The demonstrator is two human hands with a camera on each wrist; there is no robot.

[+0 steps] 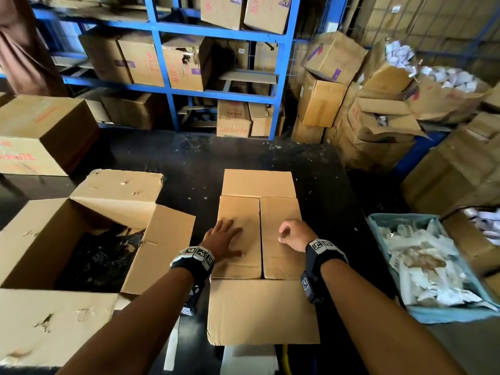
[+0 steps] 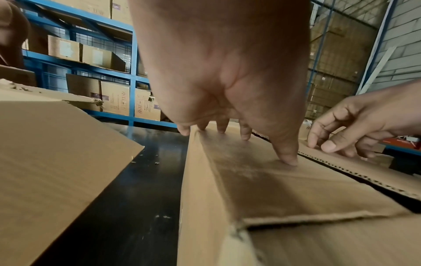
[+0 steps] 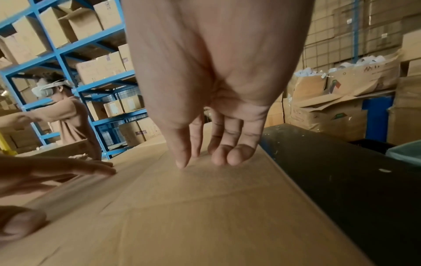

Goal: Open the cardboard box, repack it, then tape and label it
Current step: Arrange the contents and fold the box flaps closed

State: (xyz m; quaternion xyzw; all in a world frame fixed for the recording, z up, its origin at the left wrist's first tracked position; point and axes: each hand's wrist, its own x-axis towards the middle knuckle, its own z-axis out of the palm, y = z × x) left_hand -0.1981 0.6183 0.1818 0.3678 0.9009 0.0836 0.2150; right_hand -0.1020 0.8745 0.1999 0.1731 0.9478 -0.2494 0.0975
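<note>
The cardboard box (image 1: 278, 212) stands in the middle of the black table (image 1: 189, 163). Its two side flaps are folded down and meet along a centre seam. The far flap (image 1: 258, 182) and near flap (image 1: 262, 312) lie spread outward. My left hand (image 1: 224, 239) presses flat on the left flap (image 2: 262, 180), fingers spread. My right hand (image 1: 295, 236) rests its bent fingertips (image 3: 218, 154) on the right flap (image 3: 205, 207) and holds nothing. In the left wrist view the right flap's edge sits slightly higher than the left one. The box's contents are hidden.
A large open box (image 1: 81, 239) with dark contents stands at the left, its flap close to my left wrist. A blue crate (image 1: 433, 315) of white packets sits at the right. Blue shelving (image 1: 162, 31) and stacked boxes lie beyond. Another person (image 3: 66, 111) stands far left.
</note>
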